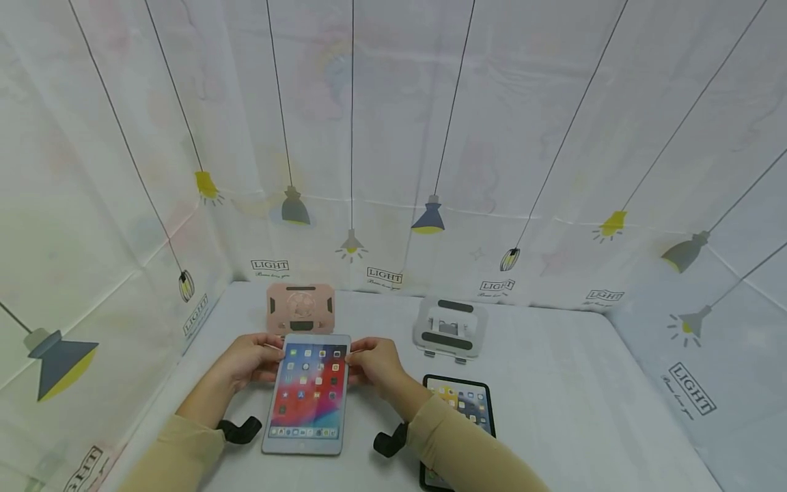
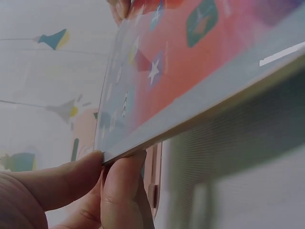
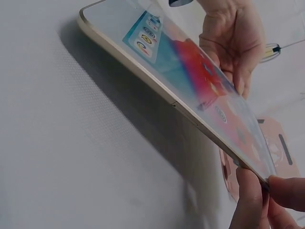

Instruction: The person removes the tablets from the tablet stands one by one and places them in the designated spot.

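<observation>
A white tablet (image 1: pixel 307 396) with its screen lit is held at both sides near its far end. My left hand (image 1: pixel 251 359) pinches the left edge between thumb and fingers, as the left wrist view shows close up. On the opposite edge, the thumb and fingers of my right hand (image 1: pixel 380 367) pinch it likewise. The far end is lifted off the white table, and a shadow falls under it in the right wrist view. Whether the near end touches the table I cannot tell. Just beyond the tablet lies a pink tablet case (image 1: pixel 301 301) with a round part on its back.
A pale grey case (image 1: pixel 451 329) with dark strips and a stand part lies at the back, right of centre. A black-rimmed tablet (image 1: pixel 479 403) lies partly under my right forearm. Patterned curtains (image 1: pixel 393 137) enclose the white table (image 1: pixel 565 410) at the back and sides.
</observation>
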A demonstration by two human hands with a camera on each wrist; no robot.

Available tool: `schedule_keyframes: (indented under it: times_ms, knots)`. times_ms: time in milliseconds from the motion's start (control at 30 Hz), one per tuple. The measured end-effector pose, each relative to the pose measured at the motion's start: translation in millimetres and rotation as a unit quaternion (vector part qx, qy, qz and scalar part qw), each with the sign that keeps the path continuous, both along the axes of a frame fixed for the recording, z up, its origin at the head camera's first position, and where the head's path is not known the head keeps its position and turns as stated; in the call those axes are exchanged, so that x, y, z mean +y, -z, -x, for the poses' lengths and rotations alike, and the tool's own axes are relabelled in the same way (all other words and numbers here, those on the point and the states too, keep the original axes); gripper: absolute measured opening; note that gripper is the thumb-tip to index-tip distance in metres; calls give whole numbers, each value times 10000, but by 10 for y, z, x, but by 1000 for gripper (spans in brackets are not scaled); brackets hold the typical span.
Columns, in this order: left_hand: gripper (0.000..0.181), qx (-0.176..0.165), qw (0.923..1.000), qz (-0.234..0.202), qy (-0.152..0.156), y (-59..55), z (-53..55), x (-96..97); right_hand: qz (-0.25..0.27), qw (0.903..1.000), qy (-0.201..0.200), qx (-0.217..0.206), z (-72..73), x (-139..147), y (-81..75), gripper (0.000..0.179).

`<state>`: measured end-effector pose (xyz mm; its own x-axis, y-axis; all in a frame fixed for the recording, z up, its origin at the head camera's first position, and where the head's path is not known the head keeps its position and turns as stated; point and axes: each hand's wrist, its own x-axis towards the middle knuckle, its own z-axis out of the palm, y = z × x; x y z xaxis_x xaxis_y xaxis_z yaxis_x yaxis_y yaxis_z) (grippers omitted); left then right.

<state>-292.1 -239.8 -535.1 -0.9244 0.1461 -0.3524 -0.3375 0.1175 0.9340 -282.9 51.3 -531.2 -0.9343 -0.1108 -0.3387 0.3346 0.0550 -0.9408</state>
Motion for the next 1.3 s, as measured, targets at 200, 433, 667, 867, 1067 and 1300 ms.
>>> schedule_keyframes:
  times_ms: [200,433,667,867,1067,1300]
  knots:
    - [22,-115,9999,-13,34,34,-25,4,-5,10000,8,-49,-35,-6,28,17]
    - [21,-208,9997,84,25,102,-45,0,-100,9999,63,-33,-102,-33,57,17]
    - [22,-306,9993,221,-3,134,-85,14,-193,9997,50,-168,-132,-24,91,17]
    - [22,-354,9990,256,59,130,-124,10,-314,9992,0,-267,-152,-26,99,17]
    - [19,-449,9983,348,100,136,-141,7,-436,9984,-37,-367,-157,-18,103,18]
    - [20,-644,9963,567,2,123,-113,16,-356,9982,-121,-458,-158,12,120,17]
